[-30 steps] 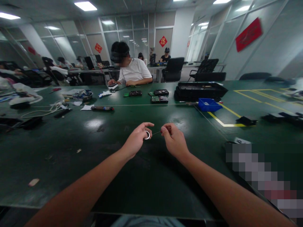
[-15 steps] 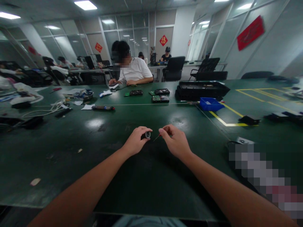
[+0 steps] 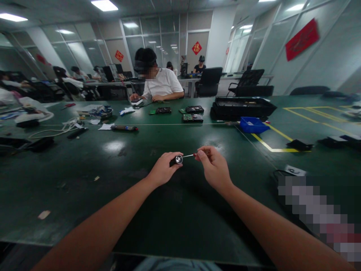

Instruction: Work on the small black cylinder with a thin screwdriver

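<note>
My left hand [image 3: 163, 169] is closed around a small black cylinder with a shiny, cup-like round end [image 3: 178, 159], which faces me and to the right. Most of its body is hidden in my fingers. In my right hand [image 3: 213, 164] a thin screwdriver [image 3: 188, 155] is pinched, its red handle mostly covered by the fingers. The metal shaft points left, and its tip is at the rim of the shiny end; whether it touches I cannot tell. Both hands are above the green table [image 3: 180, 214].
Hard drives [image 3: 193, 118] and a black tray [image 3: 244, 108] lie farther back, near a blue bin [image 3: 254, 125]. A dark pen-like tool [image 3: 124, 128] and a white cable [image 3: 60, 131] are at left. Across the table sits a person [image 3: 163, 84] holding a white device.
The screwdriver has swung from pointing down-left to nearly level, and its tip has come up to the cylinder's shiny end. That end now faces me more. The view has shifted slightly.
</note>
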Demonstrator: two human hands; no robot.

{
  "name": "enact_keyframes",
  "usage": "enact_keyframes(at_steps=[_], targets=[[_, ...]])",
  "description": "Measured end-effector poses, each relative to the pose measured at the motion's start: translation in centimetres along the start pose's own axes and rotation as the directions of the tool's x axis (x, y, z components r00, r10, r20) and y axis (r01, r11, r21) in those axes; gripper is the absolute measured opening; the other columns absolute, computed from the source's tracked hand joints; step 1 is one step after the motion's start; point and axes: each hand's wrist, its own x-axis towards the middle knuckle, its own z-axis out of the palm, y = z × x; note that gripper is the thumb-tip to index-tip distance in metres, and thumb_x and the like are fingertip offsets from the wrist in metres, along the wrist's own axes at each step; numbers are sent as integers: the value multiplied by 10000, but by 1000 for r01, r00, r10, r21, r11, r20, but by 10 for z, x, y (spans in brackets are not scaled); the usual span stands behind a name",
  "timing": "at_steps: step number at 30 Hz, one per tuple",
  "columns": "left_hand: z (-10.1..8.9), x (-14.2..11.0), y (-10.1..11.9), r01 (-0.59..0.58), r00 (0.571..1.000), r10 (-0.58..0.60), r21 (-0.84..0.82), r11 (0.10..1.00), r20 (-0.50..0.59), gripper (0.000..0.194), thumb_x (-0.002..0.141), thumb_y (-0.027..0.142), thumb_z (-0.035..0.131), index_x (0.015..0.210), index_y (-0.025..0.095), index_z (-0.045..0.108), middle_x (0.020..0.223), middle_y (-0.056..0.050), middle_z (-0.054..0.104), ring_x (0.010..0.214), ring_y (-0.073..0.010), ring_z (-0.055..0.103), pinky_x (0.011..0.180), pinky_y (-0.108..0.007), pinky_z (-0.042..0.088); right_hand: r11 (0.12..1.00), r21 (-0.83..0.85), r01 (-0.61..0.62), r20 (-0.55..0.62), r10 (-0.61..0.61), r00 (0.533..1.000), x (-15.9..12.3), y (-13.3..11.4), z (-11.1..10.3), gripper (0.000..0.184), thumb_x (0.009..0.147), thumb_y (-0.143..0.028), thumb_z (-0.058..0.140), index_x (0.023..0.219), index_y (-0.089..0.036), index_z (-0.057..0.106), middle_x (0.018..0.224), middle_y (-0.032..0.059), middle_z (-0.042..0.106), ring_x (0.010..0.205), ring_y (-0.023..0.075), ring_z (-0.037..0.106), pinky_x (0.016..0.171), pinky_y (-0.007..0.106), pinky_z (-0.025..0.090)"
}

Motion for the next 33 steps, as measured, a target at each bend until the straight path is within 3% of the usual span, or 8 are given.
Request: enact_keyframes(at_steps=[8, 17, 21, 25, 33], targets=[[0, 0, -1, 9, 1000, -9, -10, 1000, -20, 362, 877, 218, 661, 1238, 230, 630, 1236, -58, 659, 1168, -246, 574, 1046, -423, 418, 998, -58, 6, -41, -9, 999, 0, 1, -1, 184, 963, -380, 531, 963, -216, 614, 859, 57, 729, 792, 211, 703, 759, 367, 528], [-2, 0, -1, 22, 1000, -22, 5, 1000, -16, 361, 869, 233, 678, 1229, 238, 647, 1204, -60, 670, 1146, -261, 579, 1020, -439, 433, 992, -108, 61, 4, -61, 998, -2, -5, -1, 186, 960, -379, 541, 977, -218, 632, 863, 55, 740, 790, 213, 713, 731, 343, 520], [-2, 0, -1, 16, 1000, -16, 3, 1000, -11, 368, 867, 242, 691, 1232, 247, 648, 1184, -48, 673, 1133, -250, 580, 1010, -426, 436, 964, -261, 42, -14, -47, 999, 0, -8, -4, 302, 936, -478, 581, 787, -221, 631, 653, 9, 668, 584, 169, 619, 569, 292, 432], [-2, -1, -3, 14, 1000, -14, 11, 1000, -4, 381, 870, 260, 694, 1247, 252, 644, 1200, -55, 668, 1151, -254, 573, 1016, -433, 435, 938, -343, 45, -25, -57, 998, 0, -8, -5, 457, 909, -561, 593, 601, -235, 509, 500, -34, 516, 453, 127, 467, 483, 278, 330], [-2, 1, -5, 12, 1000, -12, 7, 1000, -4, 390, 878, 257, 691, 1264, 245, 641, 1227, -55, 670, 1170, -252, 573, 1040, -437, 427, 933, -347, 92, 24, -90, 996, -2, -9, -3, 377, 885, -523, 633, 665, -234, 532, 557, -23, 574, 485, 125, 500, 499, 266, 352]])
